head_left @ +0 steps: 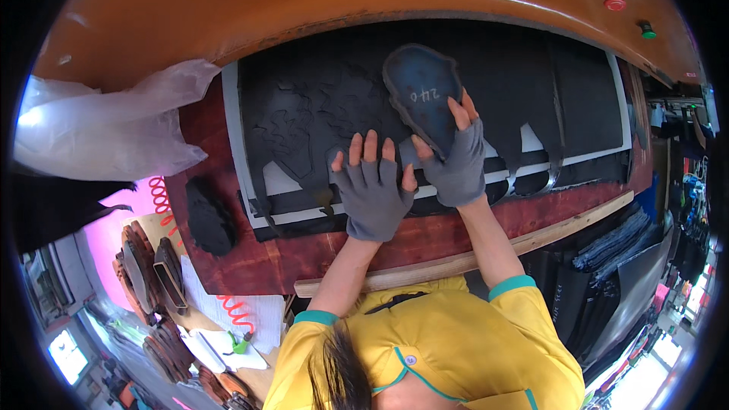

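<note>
A sole-shaped cutting die [422, 95] with a dark blue plate and jagged metal rim lies on black sheet material [509, 68]. My right hand [458, 161], in a grey fingerless glove, grips the die's lower right end, thumb on one side and fingers on the other. Left of it, my gloved left hand [373, 188] rests flat on the sheet with its fingers spread, holding nothing. Cut outlines [288, 133] mark the black material beyond and left of that hand. White board [279, 178] shows through gaps in the sheet near both hands.
An orange machine body [304, 0] with red [614, 1] and green buttons [647, 29] spans the far side. A stack of black cut pieces [209, 216] sits left on the red table [266, 269]. Clear plastic [114, 121] hangs farther left; more dies [140, 266] stand below.
</note>
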Motion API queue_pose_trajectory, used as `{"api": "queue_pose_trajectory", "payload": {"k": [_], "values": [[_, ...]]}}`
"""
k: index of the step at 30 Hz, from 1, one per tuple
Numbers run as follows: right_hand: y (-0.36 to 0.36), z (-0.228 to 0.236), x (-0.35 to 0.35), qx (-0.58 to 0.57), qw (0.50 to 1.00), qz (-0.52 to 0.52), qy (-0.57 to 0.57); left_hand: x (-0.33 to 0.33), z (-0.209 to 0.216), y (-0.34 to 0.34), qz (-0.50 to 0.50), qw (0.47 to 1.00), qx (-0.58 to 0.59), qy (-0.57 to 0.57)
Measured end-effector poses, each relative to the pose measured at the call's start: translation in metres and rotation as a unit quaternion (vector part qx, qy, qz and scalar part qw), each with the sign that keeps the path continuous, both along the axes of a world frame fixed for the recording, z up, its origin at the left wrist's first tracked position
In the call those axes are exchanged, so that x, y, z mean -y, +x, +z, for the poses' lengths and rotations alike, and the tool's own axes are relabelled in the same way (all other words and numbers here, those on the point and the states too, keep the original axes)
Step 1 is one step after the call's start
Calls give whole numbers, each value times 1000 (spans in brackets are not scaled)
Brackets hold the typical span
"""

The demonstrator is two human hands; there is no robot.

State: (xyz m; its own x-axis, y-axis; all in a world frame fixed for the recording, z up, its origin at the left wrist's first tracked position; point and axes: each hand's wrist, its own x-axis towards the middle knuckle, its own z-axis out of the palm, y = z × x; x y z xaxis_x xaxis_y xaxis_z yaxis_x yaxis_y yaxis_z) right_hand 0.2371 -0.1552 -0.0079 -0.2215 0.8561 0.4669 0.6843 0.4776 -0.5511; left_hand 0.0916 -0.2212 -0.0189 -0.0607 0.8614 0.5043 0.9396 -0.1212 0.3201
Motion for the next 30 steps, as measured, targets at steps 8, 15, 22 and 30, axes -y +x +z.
{"api": "queue_pose_trajectory", "payload": {"k": [8, 15, 22, 30], "values": [[-25, 4, -77, -13, 992, -42, 117, -77, 9, -19, 15, 999, -11, 35], [-11, 110, -170, -7, 907, -144, 395, -34, 17, 4, -15, 999, 46, -13], [16, 68, -163, 38, 951, -61, 300, -42, -26, 15, -43, 998, 24, -42], [51, -12, -39, 122, 988, 95, -5, -57, -31, 16, -21, 999, -15, -26]]}}
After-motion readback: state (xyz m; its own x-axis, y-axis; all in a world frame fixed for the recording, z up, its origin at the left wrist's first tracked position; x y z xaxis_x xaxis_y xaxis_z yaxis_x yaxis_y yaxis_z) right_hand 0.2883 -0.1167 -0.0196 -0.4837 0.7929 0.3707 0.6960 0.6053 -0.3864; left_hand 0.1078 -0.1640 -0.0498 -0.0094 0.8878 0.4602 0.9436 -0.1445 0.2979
